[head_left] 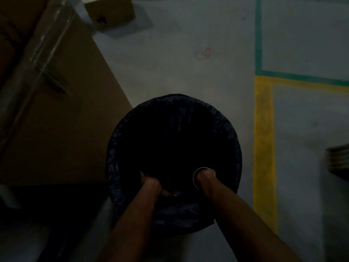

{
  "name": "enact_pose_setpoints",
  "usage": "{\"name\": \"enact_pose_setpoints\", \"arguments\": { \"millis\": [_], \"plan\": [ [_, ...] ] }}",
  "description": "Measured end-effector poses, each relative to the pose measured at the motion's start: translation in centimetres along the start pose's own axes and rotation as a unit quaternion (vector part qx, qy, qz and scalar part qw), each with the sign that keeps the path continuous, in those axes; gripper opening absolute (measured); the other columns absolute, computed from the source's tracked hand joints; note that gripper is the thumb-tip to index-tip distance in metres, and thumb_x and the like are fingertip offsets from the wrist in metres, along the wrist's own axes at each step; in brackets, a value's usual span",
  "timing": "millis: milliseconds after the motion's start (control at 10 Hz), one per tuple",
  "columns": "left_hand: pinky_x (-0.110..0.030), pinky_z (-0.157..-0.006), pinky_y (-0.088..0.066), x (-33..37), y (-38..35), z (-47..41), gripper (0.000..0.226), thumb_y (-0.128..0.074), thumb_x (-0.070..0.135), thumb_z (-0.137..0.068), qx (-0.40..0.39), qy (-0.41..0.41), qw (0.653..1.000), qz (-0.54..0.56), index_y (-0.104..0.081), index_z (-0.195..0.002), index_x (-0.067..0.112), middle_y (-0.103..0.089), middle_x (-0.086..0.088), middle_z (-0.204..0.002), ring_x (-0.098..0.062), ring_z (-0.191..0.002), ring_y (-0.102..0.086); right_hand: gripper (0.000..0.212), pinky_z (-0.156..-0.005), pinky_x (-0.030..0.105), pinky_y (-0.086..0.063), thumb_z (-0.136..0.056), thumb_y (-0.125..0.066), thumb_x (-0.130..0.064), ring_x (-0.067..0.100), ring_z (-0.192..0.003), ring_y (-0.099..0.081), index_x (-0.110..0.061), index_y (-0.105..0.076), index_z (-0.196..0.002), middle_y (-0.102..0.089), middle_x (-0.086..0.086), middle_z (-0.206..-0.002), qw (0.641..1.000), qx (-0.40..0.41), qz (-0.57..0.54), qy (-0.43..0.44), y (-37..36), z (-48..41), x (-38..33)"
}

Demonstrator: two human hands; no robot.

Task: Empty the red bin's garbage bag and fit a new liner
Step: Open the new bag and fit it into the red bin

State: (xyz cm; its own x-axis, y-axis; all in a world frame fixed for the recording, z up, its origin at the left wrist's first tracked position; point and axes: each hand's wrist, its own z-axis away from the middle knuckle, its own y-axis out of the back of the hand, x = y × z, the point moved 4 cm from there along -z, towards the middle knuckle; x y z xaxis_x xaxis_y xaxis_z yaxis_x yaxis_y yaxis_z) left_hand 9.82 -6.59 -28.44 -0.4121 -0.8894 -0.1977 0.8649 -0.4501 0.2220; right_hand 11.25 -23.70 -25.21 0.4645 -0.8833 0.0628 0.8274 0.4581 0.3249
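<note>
I look straight down into a round bin whose rim and inside are covered by a black liner (222,118); none of the bin's red shows. Both my arms reach in from the near side. My left hand (151,184) is at the near inner wall, fingers curled into the liner's plastic. My right hand (204,173) goes deeper, past a thin bangle on the wrist, and its fingers are lost in the dark. The bottom of the bin is too dark to see.
A large cardboard box (56,120) stands against the bin's left side, and a small cardboard box (111,12) lies on the floor at the back. A yellow floor line (263,148) and a green one (258,35) run to the right. A stacked object (338,159) sits at the right edge.
</note>
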Motion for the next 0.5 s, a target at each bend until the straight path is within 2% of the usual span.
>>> {"name": "enact_pose_setpoints", "arguments": {
  "millis": [100,200,300,400,500],
  "plan": [
    [-0.053,-0.122,-0.015,-0.6,0.9,0.1,0.105,-0.041,0.084,-0.077,-0.002,0.000,1.000,0.018,-0.006,-0.158,0.027,-0.011,-0.007,-0.165,-0.035,-0.150,-0.013,0.050,-0.118,0.022,-0.022,-0.106,-0.035,-0.018,0.029,-0.150,-0.021,-0.003,-0.026,-0.152,-0.023,0.011,-0.162,0.998,-0.004,0.043,0.044,-0.1,-0.6,-0.4],
    [-0.046,-0.119,-0.028,-0.5,2.2,1.3,0.097,-0.048,0.078,-0.080,0.023,-0.031,0.999,0.035,-0.024,-0.155,0.021,-0.027,-0.009,-0.160,-0.032,-0.146,-0.028,0.047,-0.108,0.011,-0.038,-0.105,-0.037,-0.011,0.031,-0.147,-0.028,0.002,-0.030,-0.149,-0.029,0.015,-0.159,0.995,0.073,-0.067,0.031,0.7,0.2,-0.2],
    [-0.041,-0.107,-0.042,-0.5,3.6,3.6,0.085,-0.051,0.074,-0.081,0.106,-0.063,0.991,0.044,-0.047,-0.144,0.016,-0.049,-0.010,-0.147,-0.031,-0.133,-0.049,0.042,-0.101,0.032,-0.050,-0.101,-0.048,-0.022,0.029,-0.135,-0.049,-0.006,-0.052,-0.140,-0.051,0.013,-0.146,0.990,0.107,-0.092,0.006,1.3,1.6,-0.3],
    [-0.036,-0.085,-0.053,-2.2,7.2,8.9,0.047,-0.048,0.053,-0.092,0.338,-0.091,0.936,0.046,-0.063,-0.117,0.016,-0.068,-0.010,-0.118,-0.030,-0.106,-0.066,0.032,-0.089,0.041,-0.053,-0.099,-0.048,-0.027,0.030,-0.115,-0.064,-0.015,-0.063,-0.125,-0.065,0.010,-0.127,0.961,0.233,-0.152,-0.002,5.3,5.3,0.8],
    [-0.036,-0.066,-0.049,-3.4,9.4,15.2,0.032,-0.042,0.046,-0.095,0.544,-0.106,0.830,0.065,-0.060,-0.097,0.020,-0.068,-0.004,-0.092,-0.026,-0.080,-0.066,0.032,-0.084,0.042,-0.050,-0.101,-0.041,-0.029,0.034,-0.111,-0.060,-0.014,-0.057,-0.124,-0.062,0.011,-0.121,0.877,0.446,-0.179,-0.012,9.3,11.4,2.4]
  ]
}}
